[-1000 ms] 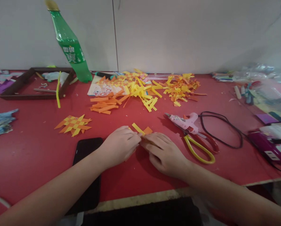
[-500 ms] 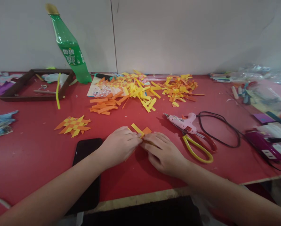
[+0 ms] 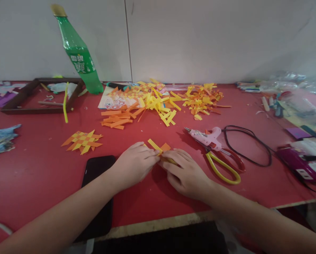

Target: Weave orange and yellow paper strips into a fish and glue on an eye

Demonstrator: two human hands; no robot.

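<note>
Between my two hands, yellow and orange paper strips (image 3: 154, 145) stick up and away from my fingertips. My left hand (image 3: 136, 163) is closed on the strips from the left. From the right, my right hand (image 3: 185, 171) pinches the same strips, with its fingers bent. The part of the strips under my fingers is hidden. A woven yellow and orange paper piece (image 3: 83, 141) lies flat to the left of my left hand. Beyond my hands, orange strips (image 3: 118, 119) and yellow strips (image 3: 158, 102) lie in loose piles.
A black phone (image 3: 98, 169) lies under my left forearm. A pink glue gun (image 3: 207, 137) rests on red and yellow-handled scissors (image 3: 224, 171) at the right, its black cord curling. A green bottle (image 3: 81, 60) stands beside a brown frame (image 3: 38, 110) at the back left.
</note>
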